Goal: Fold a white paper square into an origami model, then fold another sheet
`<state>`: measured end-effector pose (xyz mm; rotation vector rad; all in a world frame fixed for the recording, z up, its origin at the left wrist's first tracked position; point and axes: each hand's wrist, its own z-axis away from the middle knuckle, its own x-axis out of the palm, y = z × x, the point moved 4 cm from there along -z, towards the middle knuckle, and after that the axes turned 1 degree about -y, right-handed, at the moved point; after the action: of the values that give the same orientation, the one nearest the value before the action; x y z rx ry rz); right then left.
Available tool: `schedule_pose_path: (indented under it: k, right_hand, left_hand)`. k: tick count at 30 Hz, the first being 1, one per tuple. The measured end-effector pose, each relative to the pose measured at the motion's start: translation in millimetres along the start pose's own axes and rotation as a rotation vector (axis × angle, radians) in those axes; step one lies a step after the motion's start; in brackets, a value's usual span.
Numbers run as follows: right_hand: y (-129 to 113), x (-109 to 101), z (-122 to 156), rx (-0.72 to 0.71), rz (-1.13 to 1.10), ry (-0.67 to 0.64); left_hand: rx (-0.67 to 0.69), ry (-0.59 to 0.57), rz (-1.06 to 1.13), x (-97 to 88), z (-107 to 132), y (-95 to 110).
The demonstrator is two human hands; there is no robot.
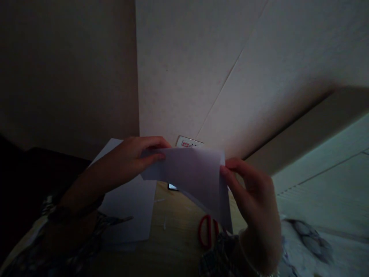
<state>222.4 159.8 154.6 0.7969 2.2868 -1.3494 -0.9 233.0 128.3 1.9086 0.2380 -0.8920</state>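
Observation:
A folded sheet of white paper (190,169) is held up above the table, stretched between my two hands. My left hand (138,157) pinches its upper left end between thumb and fingers. At the right edge, my right hand (253,192) grips the paper between thumb and forefinger, where a folded layer shows. Below the sheet lies a pair of scissors with red handles (205,231), its blades hidden. Larger white paper (132,207) lies flat on the table under my left forearm.
The wooden table (170,238) bears a few small white scraps. Behind the held paper, a phone-like object with a lit screen (172,187) is partly covered. A white socket plate (188,142) is on the wall ahead. Patterned cloth (311,242) lies at the lower right.

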Motion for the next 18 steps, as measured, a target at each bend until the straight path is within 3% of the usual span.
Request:
schedule_pose_path:
  k: [5,10,18]
  right_hand:
    - [-6.8,7.6,-1.5,0.002,0.086,-0.025]
    - [-11.3,9.1,1.9,0.011,0.071,-0.011]
    - [-12.6,8.9,4.7,0.030,0.043,-0.014]
  left_hand:
    - [0.076,0.046,0.076,3.0,-2.4,12.7]
    - [0.038,0.040,0.236,6.5,-2.8,26.7]
    - [-0.010,0.037,0.226,9.8,-6.5,17.0]
